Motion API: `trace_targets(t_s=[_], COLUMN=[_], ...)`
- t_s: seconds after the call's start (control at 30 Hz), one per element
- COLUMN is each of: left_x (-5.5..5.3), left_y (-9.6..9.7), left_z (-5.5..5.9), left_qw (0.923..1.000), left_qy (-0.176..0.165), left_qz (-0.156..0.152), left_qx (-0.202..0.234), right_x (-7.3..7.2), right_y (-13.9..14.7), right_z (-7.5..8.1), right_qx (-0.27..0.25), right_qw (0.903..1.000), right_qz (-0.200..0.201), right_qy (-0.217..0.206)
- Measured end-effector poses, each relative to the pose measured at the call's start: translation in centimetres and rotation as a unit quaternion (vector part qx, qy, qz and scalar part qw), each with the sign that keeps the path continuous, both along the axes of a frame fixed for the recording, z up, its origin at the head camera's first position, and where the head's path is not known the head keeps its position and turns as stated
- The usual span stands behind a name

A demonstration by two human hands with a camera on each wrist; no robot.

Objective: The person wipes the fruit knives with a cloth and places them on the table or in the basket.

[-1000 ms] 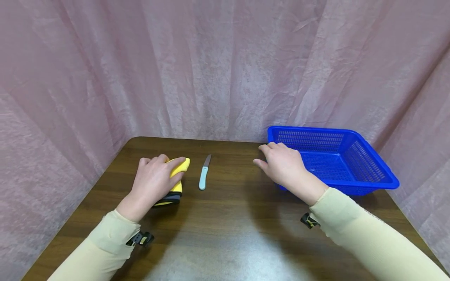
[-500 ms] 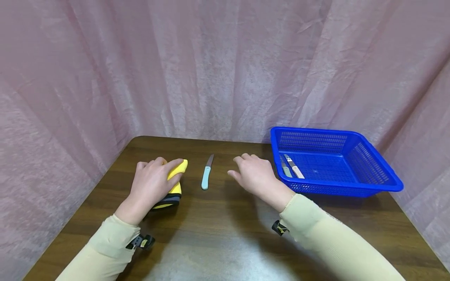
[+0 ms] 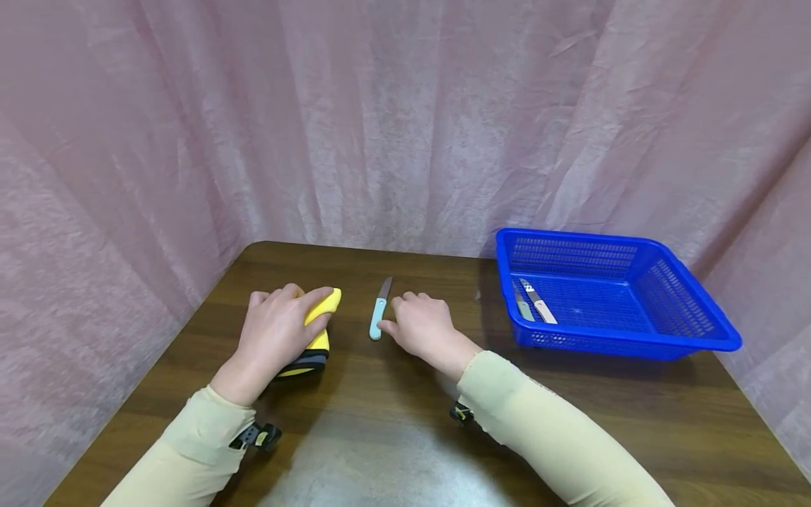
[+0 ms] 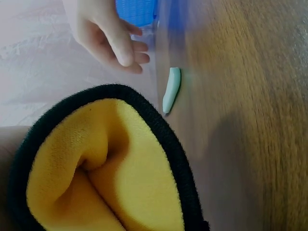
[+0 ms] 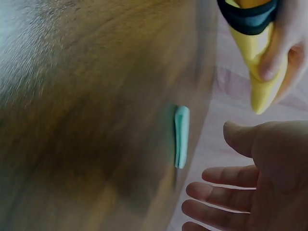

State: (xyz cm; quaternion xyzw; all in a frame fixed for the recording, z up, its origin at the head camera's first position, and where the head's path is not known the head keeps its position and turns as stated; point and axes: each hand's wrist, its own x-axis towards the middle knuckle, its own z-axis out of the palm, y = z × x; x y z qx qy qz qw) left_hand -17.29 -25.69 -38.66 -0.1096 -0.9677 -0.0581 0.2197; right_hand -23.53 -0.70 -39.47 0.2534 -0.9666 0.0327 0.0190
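Note:
My left hand (image 3: pixel 274 332) grips a folded yellow cloth (image 3: pixel 322 307) with black and grey edging, thumb and fingers pinching its upper end. In the left wrist view the cloth (image 4: pixel 144 159) bulges open toward the camera. A small knife (image 3: pixel 378 310) with a light teal handle lies on the table between my hands, blade pointing away. My right hand (image 3: pixel 421 325) hovers just right of it, thumb overlapping the handle in the head view. The right wrist view has the right hand (image 5: pixel 269 173) with fingers spread apart, above the teal-handled knife (image 5: pixel 182 137), holding nothing.
A blue plastic basket (image 3: pixel 627 339) stands at the right of the wooden table (image 3: pixel 355 436). Inside at its left end lie two knives, one with a green handle (image 3: pixel 525 310) and one with a pinkish-white handle (image 3: pixel 543 310). A pink curtain (image 3: pixel 393 127) hangs behind the table.
My right hand has moved left from the basket's near-left side to beside the teal-handled knife, uncovering the two knives in the basket. The left hand keeps hold of the cloth.

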Motion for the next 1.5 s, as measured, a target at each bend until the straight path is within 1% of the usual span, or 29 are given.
trace_targets(t_s=[0.1,0.23,0.37,0.47,0.67,0.87,1.07,1.2,1.37,1.5], left_x=[0.0,0.0,0.0,0.1,0.1,0.1,0.0,0.0,0.0,0.1], left_y=[0.0,-0.1,-0.4,-0.5,-0.6,-0.7,-0.7,-0.7,-0.7,-0.6], left_z=[-0.1,-0.1,-0.1,0.0,0.1,0.0,0.1,0.1,0.1,0.1], left_qw=[1.0,0.9999,0.9998,0.9998,0.9998,0.9998,0.9999,1.0,1.0,1.0], left_qy=[0.002,0.011,0.017,0.018,0.014,0.013,0.007,0.001,-0.002,-0.002], left_qz=[0.0,-0.001,-0.001,0.0,0.002,0.003,0.004,0.006,0.007,0.007], left_qx=[-0.002,-0.004,-0.009,-0.01,-0.011,-0.012,-0.008,-0.005,-0.003,0.0], right_x=[-0.2,-0.6,-0.7,-0.9,-1.3,-2.1,-2.8,-3.1,-3.2,-3.1], right_y=[-0.7,-1.6,-2.4,-2.9,-3.7,-3.8,-3.9,-4.2,-4.2,-4.1], right_z=[-0.6,-1.3,-1.8,-2.0,-2.4,-2.9,-3.3,-3.5,-3.3,-2.9], right_qx=[0.006,0.004,0.005,0.009,0.006,0.013,0.02,0.019,0.033,0.022], right_qw=[0.9999,0.9997,0.999,0.9986,0.9983,0.9979,0.9977,0.9975,0.997,0.9976], right_qz=[-0.008,-0.01,-0.013,-0.023,-0.046,-0.062,-0.064,-0.067,-0.065,-0.059], right_qy=[0.002,0.024,0.043,0.046,0.034,0.011,-0.009,-0.01,-0.025,-0.027])
